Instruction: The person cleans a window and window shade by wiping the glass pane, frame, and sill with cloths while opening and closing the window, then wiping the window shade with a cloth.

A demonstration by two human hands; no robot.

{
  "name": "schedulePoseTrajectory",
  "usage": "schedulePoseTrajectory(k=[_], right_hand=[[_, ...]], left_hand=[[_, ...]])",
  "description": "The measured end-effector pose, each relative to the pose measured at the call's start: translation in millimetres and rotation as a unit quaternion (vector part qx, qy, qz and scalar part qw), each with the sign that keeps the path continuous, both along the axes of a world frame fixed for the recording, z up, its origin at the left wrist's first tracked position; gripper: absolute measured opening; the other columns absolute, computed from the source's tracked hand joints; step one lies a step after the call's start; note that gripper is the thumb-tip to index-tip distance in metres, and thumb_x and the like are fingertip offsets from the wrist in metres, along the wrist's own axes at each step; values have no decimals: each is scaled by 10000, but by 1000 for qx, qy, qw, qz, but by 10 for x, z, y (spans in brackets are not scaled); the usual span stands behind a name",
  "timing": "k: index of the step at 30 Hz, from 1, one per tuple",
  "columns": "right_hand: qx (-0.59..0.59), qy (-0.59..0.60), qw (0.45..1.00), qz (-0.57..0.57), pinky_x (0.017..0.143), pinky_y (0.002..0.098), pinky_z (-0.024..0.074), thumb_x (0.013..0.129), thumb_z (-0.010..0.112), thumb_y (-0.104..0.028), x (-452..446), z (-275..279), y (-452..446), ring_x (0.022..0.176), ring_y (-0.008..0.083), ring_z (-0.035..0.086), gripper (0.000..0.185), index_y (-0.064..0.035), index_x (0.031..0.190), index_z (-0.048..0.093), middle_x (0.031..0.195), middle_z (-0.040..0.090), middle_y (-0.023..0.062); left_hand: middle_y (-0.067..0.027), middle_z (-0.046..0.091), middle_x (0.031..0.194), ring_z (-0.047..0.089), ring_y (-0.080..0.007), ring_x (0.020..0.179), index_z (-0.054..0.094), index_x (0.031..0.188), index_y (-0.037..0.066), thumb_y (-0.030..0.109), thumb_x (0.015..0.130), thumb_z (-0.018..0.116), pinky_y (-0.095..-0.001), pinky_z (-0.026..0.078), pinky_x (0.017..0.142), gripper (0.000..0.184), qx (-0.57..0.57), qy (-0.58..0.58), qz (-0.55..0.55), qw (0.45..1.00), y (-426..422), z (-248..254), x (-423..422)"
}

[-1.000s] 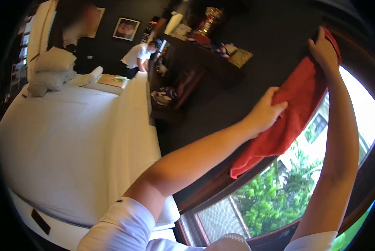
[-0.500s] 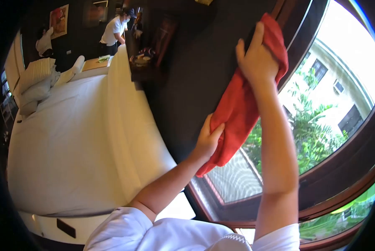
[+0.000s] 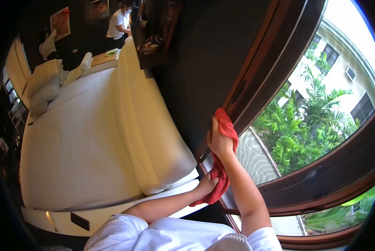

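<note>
A red cloth hangs between my two hands along the dark wooden window frame. My right hand presses the cloth's upper end against the frame, fingers pointing up and partly wrapped over it. Lower down, my left hand grips the bunched lower part, its thumb lying over the fabric. The glass pane lies just right of the cloth, with green plants and a building seen through it.
A bed with a white sheet and a long padded side stands at my left. Pillows lie at its far end. One person works by a dark shelf; another person reaches towards a framed picture.
Both hands have come down along the window frame with the red cloth, my right hand much farther than the left. The cloth is now more bunched, and the view has shifted slightly.
</note>
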State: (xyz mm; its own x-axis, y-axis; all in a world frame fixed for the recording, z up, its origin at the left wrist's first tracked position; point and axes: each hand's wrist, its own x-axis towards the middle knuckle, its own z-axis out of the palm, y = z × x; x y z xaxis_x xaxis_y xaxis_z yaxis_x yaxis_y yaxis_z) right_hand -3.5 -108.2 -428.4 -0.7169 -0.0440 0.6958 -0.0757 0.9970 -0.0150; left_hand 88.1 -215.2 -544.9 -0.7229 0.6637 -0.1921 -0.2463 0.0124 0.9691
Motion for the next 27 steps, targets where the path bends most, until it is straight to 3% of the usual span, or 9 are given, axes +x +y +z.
schedulePoseTrajectory(k=[7, 10, 11, 13, 17, 19, 20, 24, 27], right_hand=[[-61, 93, 988, 104, 747, 444, 475, 710, 630, -65, 693, 195, -111, 890, 380, 579, 433, -27, 1127, 520, 976, 596, 197], [-83, 147, 980, 107, 664, 391, 499, 717, 656, -47, 1188, 298, -128, 743, 296, 629, 409, 13, 1091, 502, 840, 617, 153], [-74, 120, 986, 91, 789, 410, 474, 757, 666, -120, 1395, 251, -43, 891, 364, 592, 530, 48, 1192, 414, 992, 575, 216], [-115, 135, 983, 46, 903, 386, 413, 745, 662, -93, 1765, 69, 130, 1043, 316, 516, 631, 62, 1259, 330, 1162, 478, 222], [-212, 34, 968, 127, 955, 413, 372, 667, 736, -188, 2618, -71, 214, 1106, 306, 473, 860, 50, 1329, 240, 1205, 447, 209], [-104, -23, 991, 86, 920, 453, 391, 590, 821, -378, 2970, 55, 59, 1112, 382, 482, 964, 7, 1307, 304, 1222, 466, 243], [-96, -31, 993, 56, 925, 465, 386, 593, 821, -374, 3087, 1, 10, 1110, 397, 479, 954, 9, 1303, 312, 1225, 464, 247], [-139, 18, 989, -53, 950, 496, 362, 633, 779, -256, 3617, -97, -15, 1151, 432, 431, 879, 31, 1314, 304, 1245, 437, 264], [-192, 75, 973, -104, 971, 493, 346, 661, 721, -158, 4034, -197, 16, 1187, 441, 394, 829, 29, 1336, 278, 1263, 418, 268]], left_hand=[[-90, 568, 1133, 530, -179, 1057, 423, 1256, 24, 201, 893, 517, -326, 396, 920, 415, -19, 31, -11, 999, -11, 178, -50], [-120, 569, 1163, 542, -195, 1072, 407, 1294, 36, 260, 874, 548, -324, 400, 916, 496, 34, 83, 3, 996, 71, 180, -9], [-105, 559, 1178, 524, -152, 1083, 395, 1312, 47, 281, 874, 561, -310, 388, 925, 523, 34, 76, -37, 996, 7, 433, 31], [-87, 580, 1134, 540, -133, 1030, 466, 1259, 48, 293, 894, 551, -283, 415, 879, 447, 83, 55, -101, 990, -1, 594, 124], [-80, 615, 1033, 562, -131, 929, 567, 1129, 16, 297, 914, 526, -265, 445, 808, 356, 135, 23, -200, 970, 89, 841, 456], [-83, 618, 1014, 562, -133, 924, 574, 1106, -1, 297, 924, 506, -271, 446, 803, 356, 202, 27, -246, 947, 164, 1040, 668], [-90, 615, 1014, 555, -136, 941, 579, 1087, -21, 322, 939, 468, -281, 443, 810, 390, 101, 94, -272, 952, 103, 1201, 765], [-118, 640, 917, 589, -185, 882, 609, 993, -11, 319, 927, 462, -318, 444, 784, 367, 77, 179, -386, 902, 258, 1434, 1287], [-154, 644, 823, 608, -226, 766, 616, 931, -16, 348, 916, 476, -339, 456, 701, 390, 39, 362, -465, 807, 450, 1539, 1518]])
